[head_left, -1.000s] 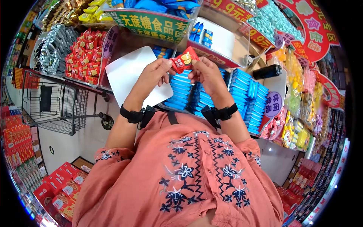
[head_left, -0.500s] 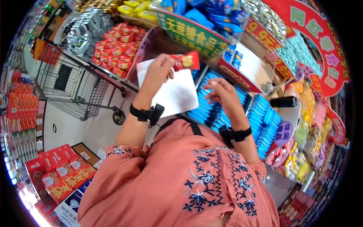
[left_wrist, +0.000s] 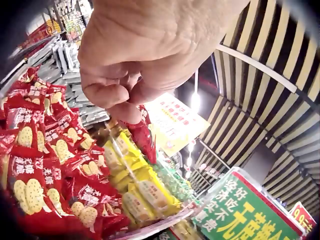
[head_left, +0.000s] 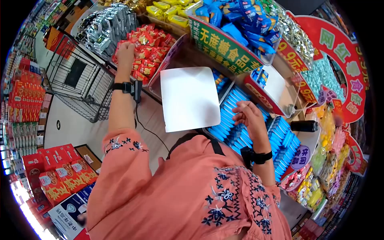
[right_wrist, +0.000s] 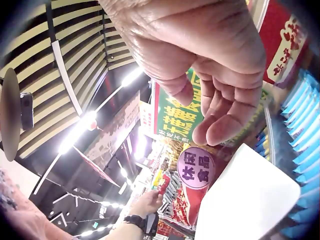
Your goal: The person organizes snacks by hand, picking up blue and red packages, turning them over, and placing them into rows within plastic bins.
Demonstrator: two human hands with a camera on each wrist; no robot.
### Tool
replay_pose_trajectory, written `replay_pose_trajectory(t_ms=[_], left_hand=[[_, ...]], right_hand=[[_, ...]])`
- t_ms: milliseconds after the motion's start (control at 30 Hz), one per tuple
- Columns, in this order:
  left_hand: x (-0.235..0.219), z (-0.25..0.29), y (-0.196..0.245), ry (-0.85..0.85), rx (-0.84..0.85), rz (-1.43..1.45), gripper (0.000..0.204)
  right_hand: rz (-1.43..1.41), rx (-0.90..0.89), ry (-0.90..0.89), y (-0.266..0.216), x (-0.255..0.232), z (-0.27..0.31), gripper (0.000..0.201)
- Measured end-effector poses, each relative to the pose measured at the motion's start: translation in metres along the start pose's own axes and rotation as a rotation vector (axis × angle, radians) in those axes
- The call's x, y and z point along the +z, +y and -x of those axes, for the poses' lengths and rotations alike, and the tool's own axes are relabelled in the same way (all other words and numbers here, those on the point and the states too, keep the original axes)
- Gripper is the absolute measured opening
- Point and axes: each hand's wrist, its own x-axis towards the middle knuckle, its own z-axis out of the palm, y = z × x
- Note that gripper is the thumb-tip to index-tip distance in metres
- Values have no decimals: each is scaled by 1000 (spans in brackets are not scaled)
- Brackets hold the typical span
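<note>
Over the bin of red biscuit packets (head_left: 154, 54) is my left hand (head_left: 126, 58), its arm stretched out to the left. In the left wrist view its fingers pinch a red biscuit packet (left_wrist: 142, 137), which hangs down beside the heap; the hand hides the packet's upper end. My right hand (head_left: 253, 120) holds nothing, and its fingers are loosely bent above the rows of blue packets (head_left: 228, 116). Between the hands lies a white board (head_left: 191, 100).
Silver packets (head_left: 108, 30) lie left of the red ones, yellow packets (head_left: 168, 10) behind them. A green sign (head_left: 224, 46) fronts a bin of blue bags. A shopping cart (head_left: 76, 80) stands at the left, and a black cylinder (head_left: 305, 126) lies at the right.
My left hand has carried the red packet left from in front of my chest to the bin of red packets. My right hand has let go of the packet and drawn away from it.
</note>
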Motion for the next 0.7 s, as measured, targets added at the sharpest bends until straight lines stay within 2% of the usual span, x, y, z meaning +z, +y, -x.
replay_pose_trajectory(t_ms=[33, 133, 200, 233, 367, 433, 533, 700], left_hand=[[3, -7, -9, -2, 44, -6, 24], [9, -26, -31, 25, 24, -112, 23], [9, -53, -50, 22, 104, -184, 23], [10, -58, -50, 19, 143, -219, 23], [18, -67, -29, -12, 131, -173, 24], [23, -78, -37, -47, 125, -181, 26], [29, -102, -66, -66, 278, -462, 28], [31, -101, -72, -58, 327, -586, 29]], right_hand=[[1, 0, 4, 0, 0, 0, 32], [-6, 2, 18, 3, -1, 0, 32], [-15, 8, 27, 5, -3, -1, 31], [-18, 8, 31, 6, -4, -1, 30], [-27, 14, 56, 7, -2, 1, 29], [-22, 13, 56, 8, -1, 0, 32], [-12, 13, 46, 10, -2, -3, 38], [-17, 33, 51, 8, -2, -6, 38]])
